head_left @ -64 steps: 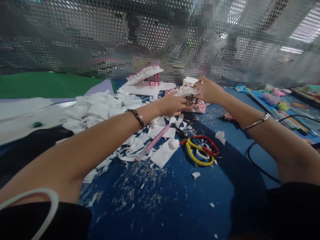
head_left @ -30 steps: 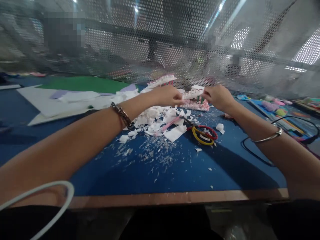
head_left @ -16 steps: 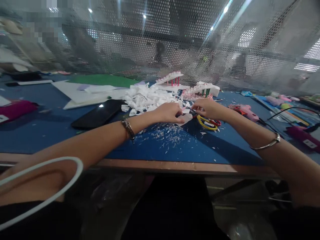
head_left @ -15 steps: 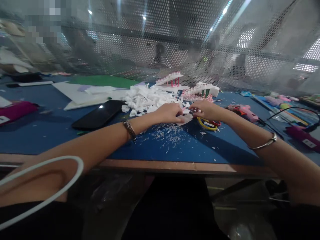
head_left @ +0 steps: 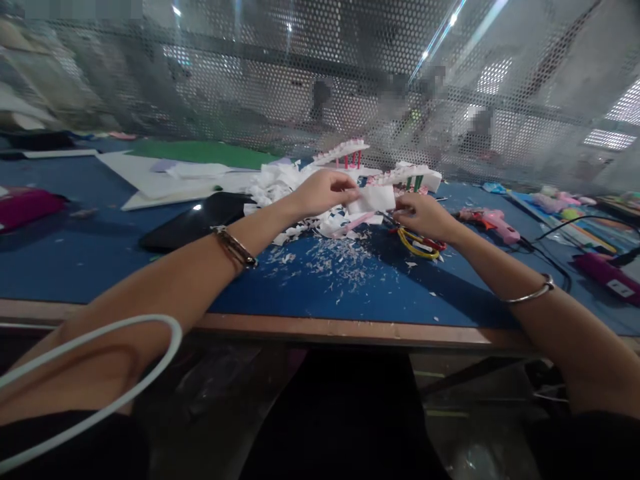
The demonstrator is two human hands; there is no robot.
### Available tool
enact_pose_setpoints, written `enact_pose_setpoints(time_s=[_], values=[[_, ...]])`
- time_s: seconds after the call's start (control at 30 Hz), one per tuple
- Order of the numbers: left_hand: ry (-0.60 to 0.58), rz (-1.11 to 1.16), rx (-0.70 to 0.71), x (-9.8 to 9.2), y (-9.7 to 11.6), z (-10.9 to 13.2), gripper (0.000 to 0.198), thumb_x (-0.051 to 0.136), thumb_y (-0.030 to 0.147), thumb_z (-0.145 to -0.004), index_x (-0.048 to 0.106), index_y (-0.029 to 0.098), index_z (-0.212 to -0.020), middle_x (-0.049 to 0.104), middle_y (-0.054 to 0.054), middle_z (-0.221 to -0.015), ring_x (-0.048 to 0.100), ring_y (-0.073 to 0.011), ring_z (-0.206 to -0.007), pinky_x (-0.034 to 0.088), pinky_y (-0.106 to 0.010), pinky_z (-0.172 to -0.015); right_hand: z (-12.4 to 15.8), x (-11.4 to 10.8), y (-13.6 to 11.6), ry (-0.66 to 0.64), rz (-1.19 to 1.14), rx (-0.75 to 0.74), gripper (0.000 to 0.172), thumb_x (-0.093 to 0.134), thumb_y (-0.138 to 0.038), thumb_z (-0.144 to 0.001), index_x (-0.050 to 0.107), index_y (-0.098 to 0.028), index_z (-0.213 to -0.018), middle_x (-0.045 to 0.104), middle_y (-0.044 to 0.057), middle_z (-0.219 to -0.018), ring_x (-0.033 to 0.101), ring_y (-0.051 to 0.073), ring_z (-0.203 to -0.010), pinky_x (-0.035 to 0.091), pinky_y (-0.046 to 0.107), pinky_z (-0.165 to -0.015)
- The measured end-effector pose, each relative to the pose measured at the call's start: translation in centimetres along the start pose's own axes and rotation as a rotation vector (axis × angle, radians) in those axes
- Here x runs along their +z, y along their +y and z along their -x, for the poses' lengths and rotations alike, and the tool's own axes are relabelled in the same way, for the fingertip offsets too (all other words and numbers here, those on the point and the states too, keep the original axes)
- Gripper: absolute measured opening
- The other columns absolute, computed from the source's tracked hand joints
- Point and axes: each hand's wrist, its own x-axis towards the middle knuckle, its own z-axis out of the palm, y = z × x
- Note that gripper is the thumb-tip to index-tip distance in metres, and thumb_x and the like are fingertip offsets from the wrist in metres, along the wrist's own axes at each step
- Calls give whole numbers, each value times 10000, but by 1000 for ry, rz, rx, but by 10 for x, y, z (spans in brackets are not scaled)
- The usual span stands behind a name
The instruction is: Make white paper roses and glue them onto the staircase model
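My left hand (head_left: 320,191) is raised above the blue table (head_left: 75,260) and pinches one end of a white paper piece (head_left: 373,198). My right hand (head_left: 424,215) hangs just right of that piece, fingers curled, directly over the red and yellow scissors (head_left: 417,243); whether it grips anything I cannot make out. A pink pen (head_left: 353,225) lies under the paper. Behind the hands stand two small models: one white with pink posts (head_left: 343,153), one with green posts (head_left: 413,177).
A heap of white paper scraps (head_left: 280,187) lies beside a black phone (head_left: 197,220). White and green sheets (head_left: 165,170) lie at back left. A pink glue gun (head_left: 487,220) and black cable (head_left: 550,263) lie at right. Perforated metal mesh (head_left: 300,80) closes the back. The table's wooden front edge (head_left: 350,330) is near.
Both hands let go of the green-post model and came back toward me. My left hand picked a white paper piece off the table and lifted it; my right hand stayed over the scissors.
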Motion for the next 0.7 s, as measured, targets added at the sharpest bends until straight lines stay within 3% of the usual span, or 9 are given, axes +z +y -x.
enact_pose_setpoints(time_s=[0.13, 0.2, 0.27, 0.37, 0.47, 0.63, 0.7], values=[[-49, 29, 47, -7, 5, 5, 222, 561, 314, -772, 679, 130, -808, 639, -48, -707, 518, -84, -608, 398, -207, -586, 2, 3, -4, 42, -366, 33, 351, 559, -378, -804, 595, -158, -1075, 611, 121, -1117, 577, 216, -980, 460, 380, -870], [-90, 27, 71, -5, 6, 8, 239, 565, 336, -769, 682, 131, -807, 629, -40, -687, 510, -82, -596, 388, -201, -571, 2, 4, -14, 31, -629, 90, 315, 508, -394, -843, 584, -178, -1058, 626, 92, -1068, 602, 185, -920, 495, 355, -821], [-131, 50, 83, 0, 6, 10, 245, 584, 360, -761, 675, 133, -776, 606, -27, -643, 499, -78, -566, 377, -197, -546, 4, 4, -24, 84, -770, 163, 220, 546, -345, -825, 596, -175, -956, 644, 50, -871, 607, 140, -736, 515, 301, -692], [-154, 115, 74, 5, 3, 12, 230, 623, 361, -741, 636, 144, -667, 519, 13, -516, 437, -61, -470, 324, -193, -472, 6, 4, -35, 233, -790, 249, 81, 630, -239, -759, 592, -169, -770, 578, -18, -617, 510, 78, -502, 453, 232, -513], [-150, 206, 55, 5, 0, 11, 205, 657, 326, -720, 612, 154, -617, 491, 27, -486, 398, -49, -436, 301, -193, -450, 8, 3, -35, 285, -786, 273, 145, 628, -211, -761, 546, -174, -648, 549, -31, -533, 481, 68, -451, 391, 210, -442], [-119, 295, 36, 2, -2, 10, 128, 675, 271, -715, 646, 155, -671, 551, 11, -554, 451, -54, -490, 370, -193, -516, 6, 8, -22, 286, -831, 304, 204, 578, -238, -809, 501, -180, -629, 473, -46, -490, 399, 57, -424, 354, 207, -429], [-63, 303, 40, 3, -1, 10, 132, 652, 251, -740, 628, 148, -661, 550, 12, -562, 451, -50, -494, 372, -188, -522, 6, 11, -19, 255, -773, 266, 159, 567, -231, -811, 519, -178, -669, 508, -34, -543, 444, 68, -478, 397, 218, -481]])
